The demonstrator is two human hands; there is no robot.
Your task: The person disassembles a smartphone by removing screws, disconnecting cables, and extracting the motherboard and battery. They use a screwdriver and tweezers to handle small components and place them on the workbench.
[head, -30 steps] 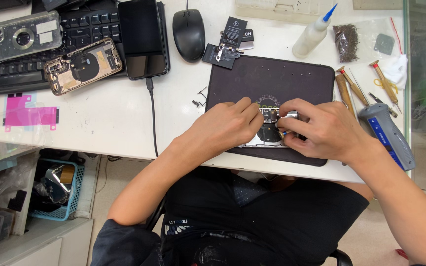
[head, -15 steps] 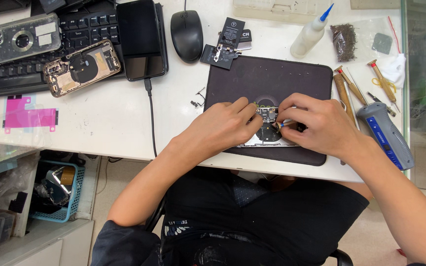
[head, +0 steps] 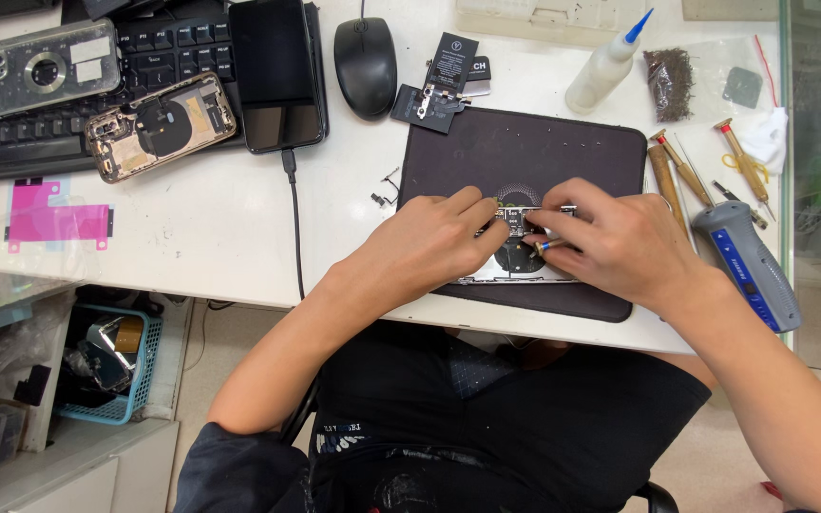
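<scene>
Our left hand [head: 434,242] rests flat on the opened phone [head: 515,249], fingers pressing its left part down; it grips nothing. Our right hand [head: 620,242] pinches a small screwdriver [head: 548,246] against the phone's inside; the two hands are close together, fingertips nearly meeting. The phone lies on a dark mat [head: 525,152], near its front edge, on the white table [head: 220,237]. Right of the mat: brass-handled drivers [head: 681,171], a grey-and-blue electric driver [head: 748,261], a bag of screws [head: 669,81]. Behind the mat: a glue bottle [head: 605,66], a mouse [head: 365,65], small black packets [head: 444,81]. Further left: a black phone [head: 276,76] with a cable, a bare phone shell [head: 159,125] on a keyboard [head: 40,133], a clear case [head: 42,68], pink adhesive strips [head: 49,211]. Below the table edge, a blue basket [head: 140,375].
</scene>
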